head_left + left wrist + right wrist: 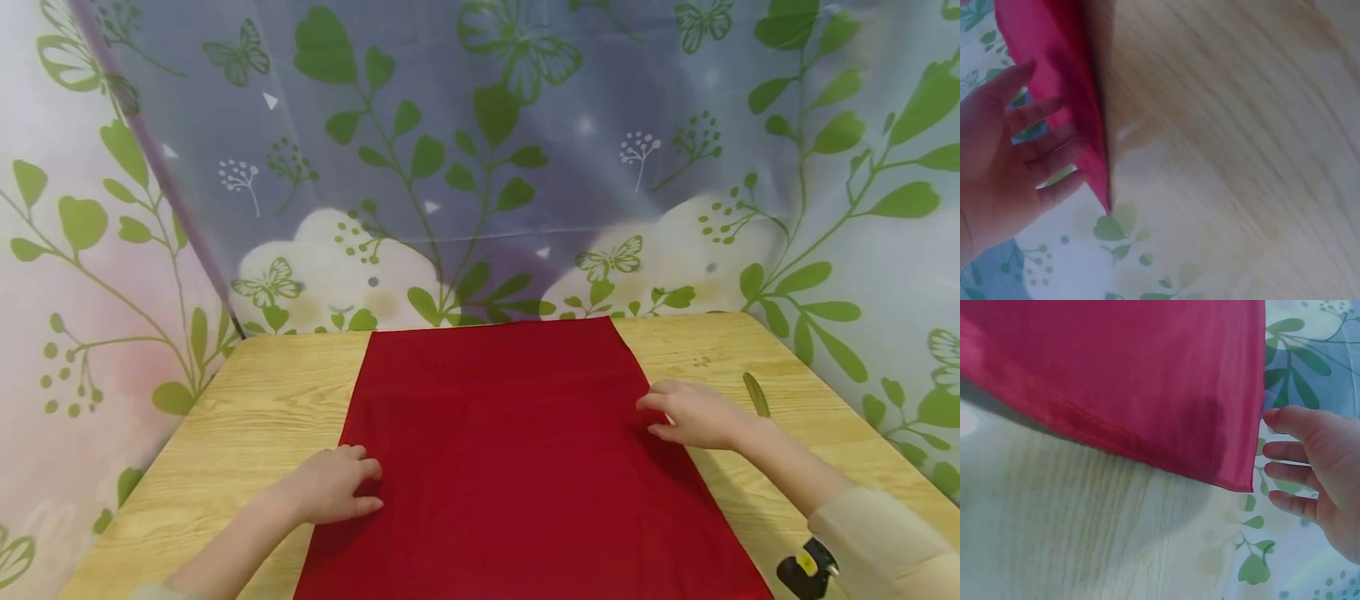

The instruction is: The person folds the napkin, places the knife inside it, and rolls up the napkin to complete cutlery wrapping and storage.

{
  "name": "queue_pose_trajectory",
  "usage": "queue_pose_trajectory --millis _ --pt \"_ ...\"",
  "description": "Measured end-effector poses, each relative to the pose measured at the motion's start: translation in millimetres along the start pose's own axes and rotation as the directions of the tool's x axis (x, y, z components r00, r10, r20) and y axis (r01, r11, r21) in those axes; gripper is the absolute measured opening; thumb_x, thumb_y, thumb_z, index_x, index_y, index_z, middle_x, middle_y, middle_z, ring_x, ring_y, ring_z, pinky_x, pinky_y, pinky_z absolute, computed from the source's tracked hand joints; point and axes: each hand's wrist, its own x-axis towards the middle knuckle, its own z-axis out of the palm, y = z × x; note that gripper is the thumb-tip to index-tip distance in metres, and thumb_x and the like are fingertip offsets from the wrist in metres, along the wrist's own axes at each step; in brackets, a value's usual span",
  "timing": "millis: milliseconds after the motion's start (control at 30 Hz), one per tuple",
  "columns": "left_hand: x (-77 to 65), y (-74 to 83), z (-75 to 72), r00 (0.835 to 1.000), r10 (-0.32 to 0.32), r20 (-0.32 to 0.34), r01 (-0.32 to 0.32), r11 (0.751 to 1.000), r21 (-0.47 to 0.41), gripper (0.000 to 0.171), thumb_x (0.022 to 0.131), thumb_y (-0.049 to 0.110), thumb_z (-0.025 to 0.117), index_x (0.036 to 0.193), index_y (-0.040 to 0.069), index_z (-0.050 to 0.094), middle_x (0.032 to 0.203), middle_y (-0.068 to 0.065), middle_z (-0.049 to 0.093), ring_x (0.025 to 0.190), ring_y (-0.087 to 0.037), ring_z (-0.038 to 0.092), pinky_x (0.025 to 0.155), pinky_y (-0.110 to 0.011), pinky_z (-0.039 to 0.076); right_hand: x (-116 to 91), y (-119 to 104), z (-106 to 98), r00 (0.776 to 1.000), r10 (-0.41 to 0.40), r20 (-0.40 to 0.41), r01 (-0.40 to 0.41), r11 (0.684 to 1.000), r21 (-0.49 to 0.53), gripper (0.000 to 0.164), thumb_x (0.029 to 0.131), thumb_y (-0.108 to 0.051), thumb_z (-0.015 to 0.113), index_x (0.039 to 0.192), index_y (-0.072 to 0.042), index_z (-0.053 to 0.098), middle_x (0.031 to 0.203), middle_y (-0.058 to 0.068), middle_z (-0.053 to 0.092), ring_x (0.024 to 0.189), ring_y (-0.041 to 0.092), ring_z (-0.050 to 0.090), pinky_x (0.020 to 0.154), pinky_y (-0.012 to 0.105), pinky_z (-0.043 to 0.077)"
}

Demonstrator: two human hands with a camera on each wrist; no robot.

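A red cloth [487, 450] lies spread over the wooden table, its far edge near the patterned backdrop. My left hand [337, 483] is over the cloth's left edge, fingers loosely bent and thumb apart, holding nothing. In the left wrist view, the fingers of that left hand [1016, 150] are spread beside a strip of the red cloth [1060, 69]. Over the right edge is my right hand [693, 414], its fingers relaxed around nothing. A corner of the red cloth [1147, 381] shows in the right wrist view beside the right hand [1329, 469]. Whether either hand touches the cloth, I cannot tell.
The pale wooden table [277, 400] shows on both sides of the cloth. A patterned fabric backdrop [480, 192] with leaves and butterflies surrounds it. Beyond my right wrist is a thin green leaf shape [756, 394]. A black device with a yellow label [807, 569] is by the right sleeve.
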Motion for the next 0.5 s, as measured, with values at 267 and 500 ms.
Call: queue_pose_trajectory --millis 267,500 --pt "3.1 -3.4 17.9 0.996 0.057 -0.068 -0.055 0.998 0.026 0.042 0.081 0.052 0.061 0.093 0.012 0.053 0.081 0.004 0.04 0.074 -0.014 0.04 0.061 -0.032 0.037 -14.0 -22.4 -4.3 0.995 -0.074 -0.07 0.074 0.997 0.003 0.027 0.073 -0.016 0.076 0.097 -0.009 0.066 0.089 -0.002 0.058 0.078 0.017 0.059 0.064 0.032 0.049" --pt "13.7 -1.2 25.5 0.982 0.126 -0.137 -0.107 0.984 0.144 0.042 0.083 0.052 0.058 0.094 0.012 0.052 0.084 0.003 0.039 0.075 -0.013 0.04 0.06 -0.029 0.036 -40.3 -43.9 -4.5 0.997 -0.048 0.059 0.044 0.997 0.07 0.025 0.075 -0.02 0.074 0.096 -0.014 0.065 0.089 -0.007 0.058 0.079 0.014 0.059 0.066 0.033 0.049"
